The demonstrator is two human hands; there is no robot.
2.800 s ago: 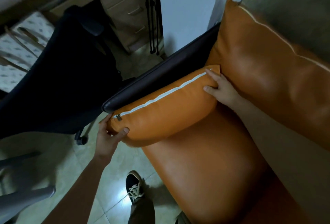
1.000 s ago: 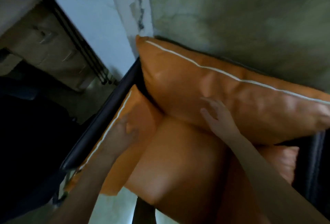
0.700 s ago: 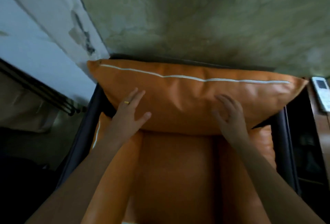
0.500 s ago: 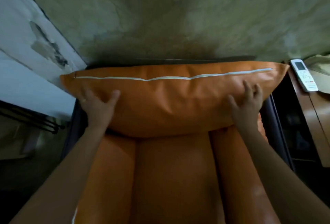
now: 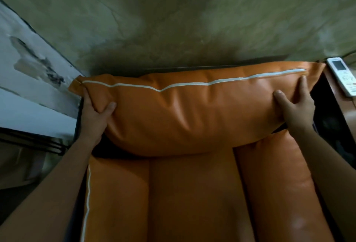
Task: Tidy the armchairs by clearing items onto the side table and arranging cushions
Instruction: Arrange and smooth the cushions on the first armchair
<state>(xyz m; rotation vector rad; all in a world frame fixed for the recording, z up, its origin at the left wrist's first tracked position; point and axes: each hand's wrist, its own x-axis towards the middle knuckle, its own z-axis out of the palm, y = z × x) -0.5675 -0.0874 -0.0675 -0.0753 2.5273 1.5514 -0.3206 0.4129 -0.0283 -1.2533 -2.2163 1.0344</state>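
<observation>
Orange leather covers the armchair, whose seat fills the view from the centre down to 6 o'clock. Across its back, from 9 to 3 o'clock, lies the back cushion, long and orange with 1 white piping line near its top edge, resting against the green-grey wall. Below it, 2 side cushions flank the seat: the left side cushion at 7 o'clock and the right side cushion at 5 o'clock. At 9 o'clock the left hand clamps the back cushion's end, fingers behind and thumb in front. At 3 o'clock the right hand grips the other end, fingers spread. At 2 o'clock a white remote control lies on the counter.
</observation>
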